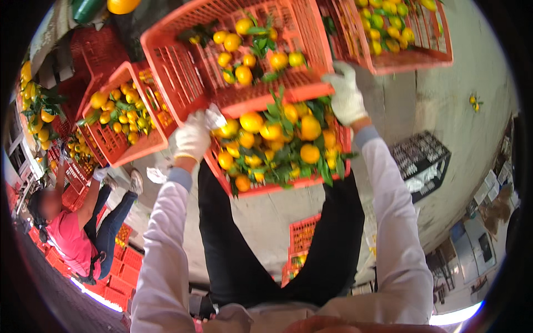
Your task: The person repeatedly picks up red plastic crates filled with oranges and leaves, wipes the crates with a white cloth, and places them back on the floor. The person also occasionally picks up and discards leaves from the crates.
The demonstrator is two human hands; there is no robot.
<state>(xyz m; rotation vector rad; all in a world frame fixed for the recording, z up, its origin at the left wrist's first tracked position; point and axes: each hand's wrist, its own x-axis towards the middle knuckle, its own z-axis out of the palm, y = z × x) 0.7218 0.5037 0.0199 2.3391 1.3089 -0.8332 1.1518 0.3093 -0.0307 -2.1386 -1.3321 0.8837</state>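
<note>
A red slatted plastic crate [266,93] is tilted before me, with several orange citrus fruits [243,75] and green leaves inside. My left hand [192,136], in a white knit glove, grips its near left corner. A crumpled piece of clear plastic [215,116] shows at those fingers; whether it is held is unclear. The gloved right hand [346,95] has its fingers curled on the near right corner. Just below, between my legs, another red crate [266,190] is heaped with leafy citrus fruits [310,154]. The tilted crate covers its far side.
More red crates of citrus stand at left [137,154] and upper right [410,66]. A black crate [429,183] with white material sits on the concrete floor at right. A person in a pink shirt [68,237] is at left. A small leafy fruit [474,102] lies on the floor.
</note>
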